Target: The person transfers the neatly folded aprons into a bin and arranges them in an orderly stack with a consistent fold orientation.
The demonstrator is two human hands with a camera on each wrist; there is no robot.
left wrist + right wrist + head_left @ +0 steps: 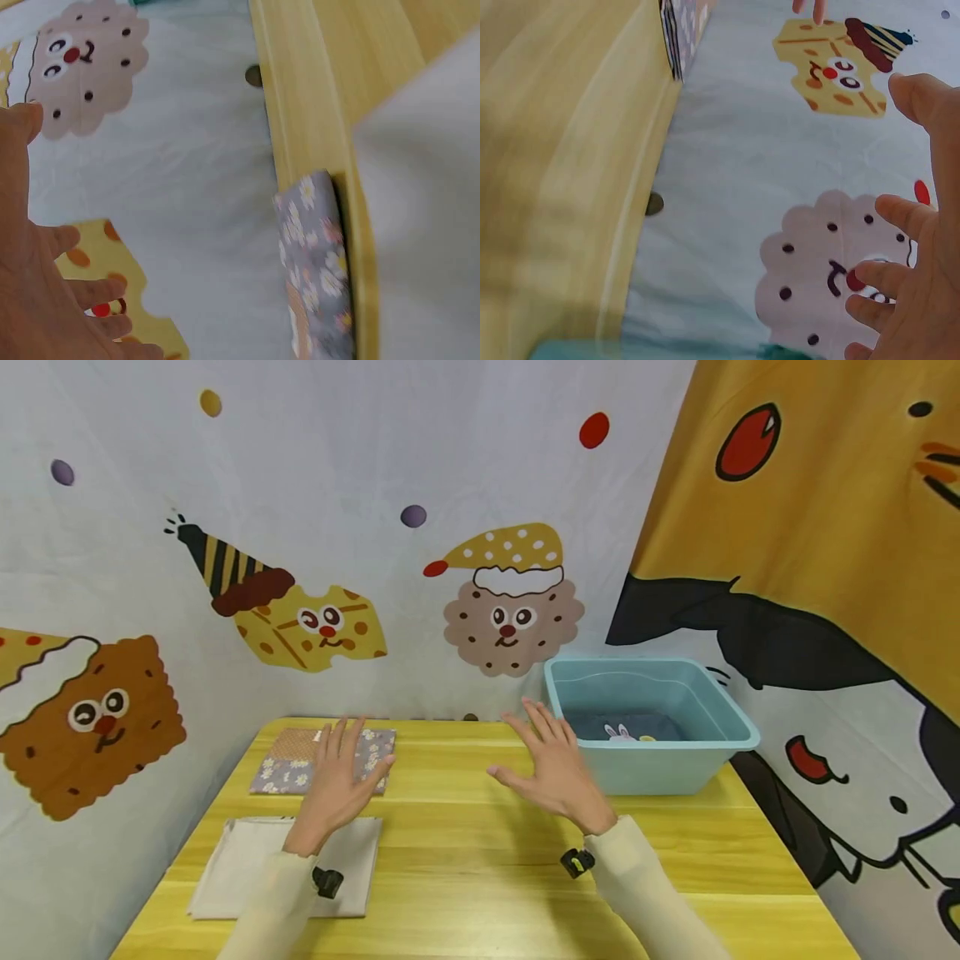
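Observation:
In the head view the left hand is raised with fingers spread, over the area between a folded floral cloth and a folded pale cloth. It holds nothing. The right hand, also spread and empty, hovers just left of a light blue bin. Inside the bin lies a dark cloth with a rabbit print. The left wrist view shows the left hand beside the floral cloth; the right wrist view shows the right hand with its fingers apart.
Both folded cloths lie on the left part of a yellow wooden table. The bin stands at the table's back right. A printed curtain with cartoon figures hangs behind the table and along its sides.

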